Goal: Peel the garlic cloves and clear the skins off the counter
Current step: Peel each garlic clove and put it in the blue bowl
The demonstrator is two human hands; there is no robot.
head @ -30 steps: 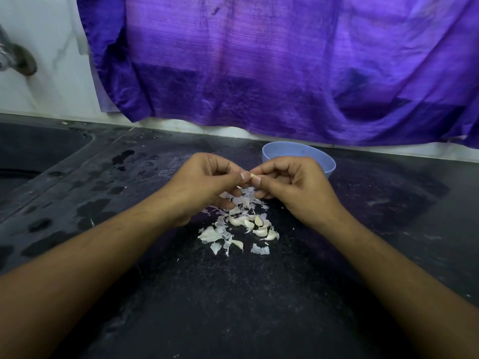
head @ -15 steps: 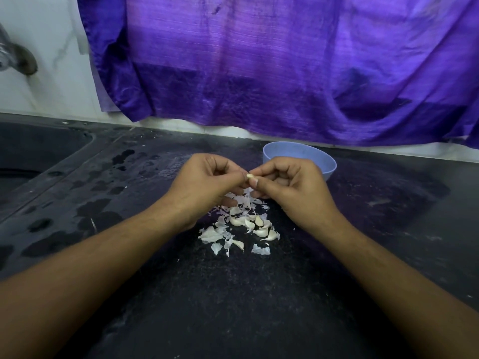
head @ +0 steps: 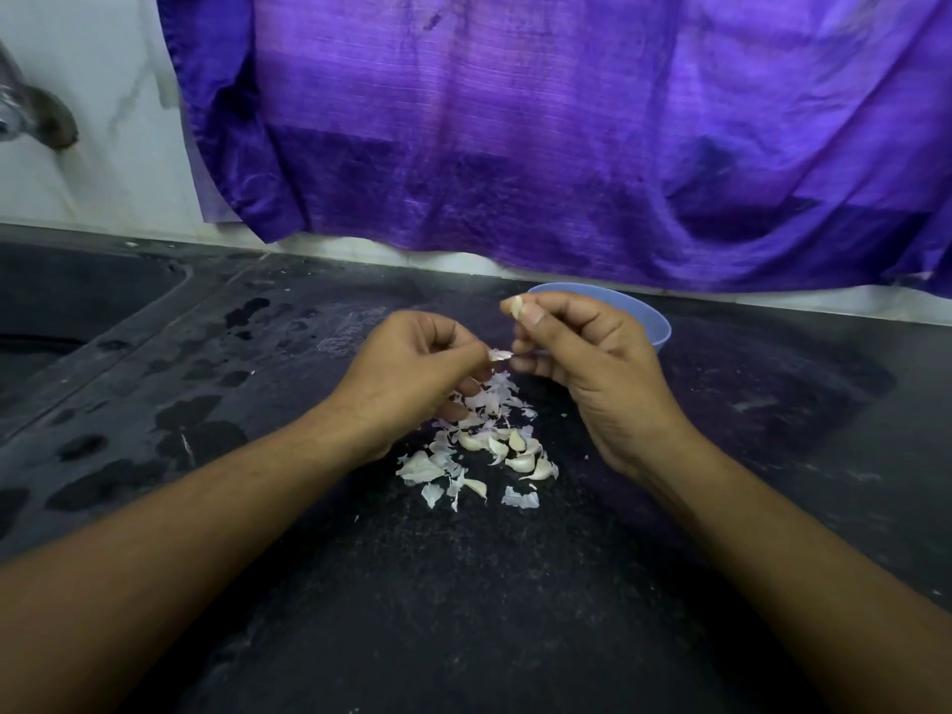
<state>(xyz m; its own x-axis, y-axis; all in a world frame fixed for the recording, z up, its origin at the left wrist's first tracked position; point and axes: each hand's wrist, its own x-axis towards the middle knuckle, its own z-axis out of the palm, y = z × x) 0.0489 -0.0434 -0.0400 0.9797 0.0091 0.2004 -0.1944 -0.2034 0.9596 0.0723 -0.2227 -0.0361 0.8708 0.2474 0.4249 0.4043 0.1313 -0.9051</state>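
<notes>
Pinching a garlic clove (head: 516,306), the right hand (head: 592,363) hovers beside the left hand (head: 412,373) pinching a skin (head: 499,355).

1. Held garlic clove (head: 516,306): small, pale cream, partly skinned. It is pinched at the fingertips of the right hand (head: 582,363), raised above the counter (head: 463,610), at 12 o'clock from the pile.
2. Detached skin (head: 499,355): one thin, white, papery flake. It is pinched by the left hand (head: 412,373), at 7 o'clock from the held clove and apart from it.
3. Skin pile (head: 487,401): loose white flakes, curled and overlapping, lying scattered on the dark counter between both hands.
4. Loose cloves (head: 515,450): several cream, crescent-shaped pieces lying flat among the flakes, at 3 o'clock in the pile.
5. Outlying flake (head: 520,499): lies alone at 5 o'clock.
</notes>
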